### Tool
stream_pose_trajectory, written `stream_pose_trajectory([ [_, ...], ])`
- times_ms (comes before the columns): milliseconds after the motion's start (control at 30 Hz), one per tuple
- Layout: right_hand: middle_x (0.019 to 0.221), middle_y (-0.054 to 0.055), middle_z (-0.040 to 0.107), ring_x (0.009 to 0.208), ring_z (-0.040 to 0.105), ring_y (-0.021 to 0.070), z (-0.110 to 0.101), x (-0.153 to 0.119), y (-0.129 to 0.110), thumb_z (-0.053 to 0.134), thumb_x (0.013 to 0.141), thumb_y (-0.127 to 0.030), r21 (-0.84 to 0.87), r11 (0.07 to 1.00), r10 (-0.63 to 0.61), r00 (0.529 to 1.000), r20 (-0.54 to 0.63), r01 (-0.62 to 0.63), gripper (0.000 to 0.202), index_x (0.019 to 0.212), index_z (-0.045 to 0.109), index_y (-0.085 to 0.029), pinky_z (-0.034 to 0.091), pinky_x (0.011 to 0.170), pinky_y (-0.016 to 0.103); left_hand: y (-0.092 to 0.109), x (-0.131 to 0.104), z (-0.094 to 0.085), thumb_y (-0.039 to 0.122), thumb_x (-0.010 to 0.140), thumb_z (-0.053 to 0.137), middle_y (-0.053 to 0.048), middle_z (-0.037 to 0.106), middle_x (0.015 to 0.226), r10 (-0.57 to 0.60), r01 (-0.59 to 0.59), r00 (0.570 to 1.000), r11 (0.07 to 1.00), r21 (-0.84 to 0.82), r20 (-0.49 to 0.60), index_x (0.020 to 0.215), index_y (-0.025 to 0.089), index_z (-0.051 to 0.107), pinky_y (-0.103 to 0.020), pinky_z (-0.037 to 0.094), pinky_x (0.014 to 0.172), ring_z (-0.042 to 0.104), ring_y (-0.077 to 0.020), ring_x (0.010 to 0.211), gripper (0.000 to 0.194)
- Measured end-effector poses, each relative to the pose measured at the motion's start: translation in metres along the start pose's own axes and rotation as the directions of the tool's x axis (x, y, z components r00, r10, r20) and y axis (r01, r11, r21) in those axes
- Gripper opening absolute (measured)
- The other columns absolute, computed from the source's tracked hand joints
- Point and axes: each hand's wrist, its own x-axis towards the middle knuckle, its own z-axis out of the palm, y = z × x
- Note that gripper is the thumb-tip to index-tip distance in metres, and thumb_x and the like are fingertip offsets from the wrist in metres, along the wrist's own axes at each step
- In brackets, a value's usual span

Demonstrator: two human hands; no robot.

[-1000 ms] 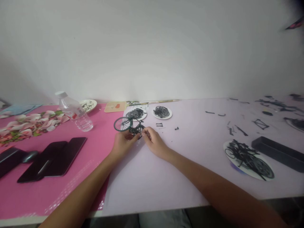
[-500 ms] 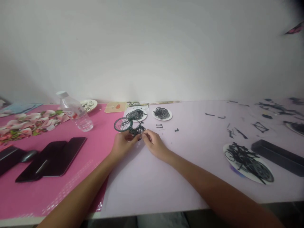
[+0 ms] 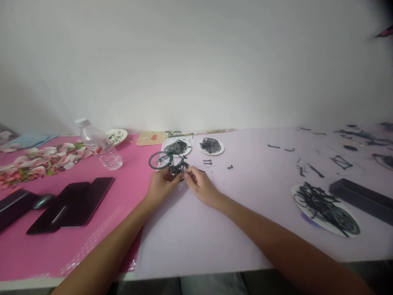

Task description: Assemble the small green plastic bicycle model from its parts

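Note:
A small dark model bicycle (image 3: 159, 160) is held tilted in front of two white plates, its large spoked wheel at the left. My left hand (image 3: 162, 184) is closed on its lower part, with thumb and fingers pinching near the other wheel. My right hand (image 3: 199, 183) has its fingertips pressed together at that same wheel, touching the bicycle at its right side; a thin dark piece shows just behind these fingers. Any smaller part between the fingertips is too small to make out.
Plates of dark parts (image 3: 221, 150) (image 3: 295, 192) stand behind my hands and at the right, near a black tray (image 3: 362, 200). Loose dark pieces lie at the right. A bottle (image 3: 111, 159), flowers (image 3: 39, 160) and black flat devices (image 3: 89, 205) are at the left.
The whole view has shifted slightly, so things sit a little further right. Both hands keep their hold on the bicycle, with hardly any movement of the fingers.

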Motion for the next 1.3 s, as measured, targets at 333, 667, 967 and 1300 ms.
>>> stream_pose_trajectory([
  [333,0.079,0.001,0.067,0.075,0.059,0.0172,0.0041,0.0001,0.0010,0.063,0.093,-0.027,-0.177,0.982,-0.107,0.970,-0.219,0.068,0.005,0.092,0.064,-0.023,0.046,0.071,0.029,0.0012,0.0001,0.0006,0.046,0.083,0.077,-0.007,0.080,0.089,-0.024,0.023,1.000,0.999,-0.033,-0.009,0.091,0.016,0.077,-0.027,0.053,0.067,0.075,-0.0229,0.078,0.032],
  [667,0.081,0.003,0.074,0.073,0.066,0.0166,0.0006,0.0019,0.0019,0.066,0.093,-0.022,-0.249,0.952,-0.238,0.944,-0.229,0.180,0.008,0.094,0.074,-0.022,0.051,0.073,0.028,0.0038,-0.0015,-0.0013,0.046,0.082,0.077,-0.008,0.080,0.092,-0.035,0.035,0.999,0.998,-0.044,-0.013,0.092,0.015,0.076,-0.028,0.053,0.068,0.075,-0.0240,0.081,0.032],
  [967,0.080,0.002,0.075,0.072,0.066,0.0165,-0.0003,0.0022,0.0031,0.067,0.092,-0.020,-0.275,0.939,-0.272,0.935,-0.229,0.206,0.012,0.097,0.077,-0.022,0.051,0.072,0.028,0.0039,-0.0011,-0.0018,0.046,0.082,0.076,-0.009,0.080,0.088,-0.070,0.070,0.998,0.996,-0.060,0.007,0.090,0.015,0.076,-0.027,0.050,0.063,0.075,-0.0247,0.081,0.032],
  [1300,0.077,0.001,0.076,0.068,0.067,0.0159,0.0017,0.0024,0.0065,0.071,0.088,-0.019,-0.273,0.950,-0.223,0.939,-0.262,0.149,0.011,0.096,0.078,-0.021,0.051,0.071,0.028,-0.0014,0.0005,-0.0020,0.049,0.088,0.070,-0.008,0.079,0.083,0.012,-0.013,1.000,1.000,0.018,0.005,0.081,0.015,0.073,-0.027,0.051,0.064,0.074,-0.0221,0.074,0.034],
])
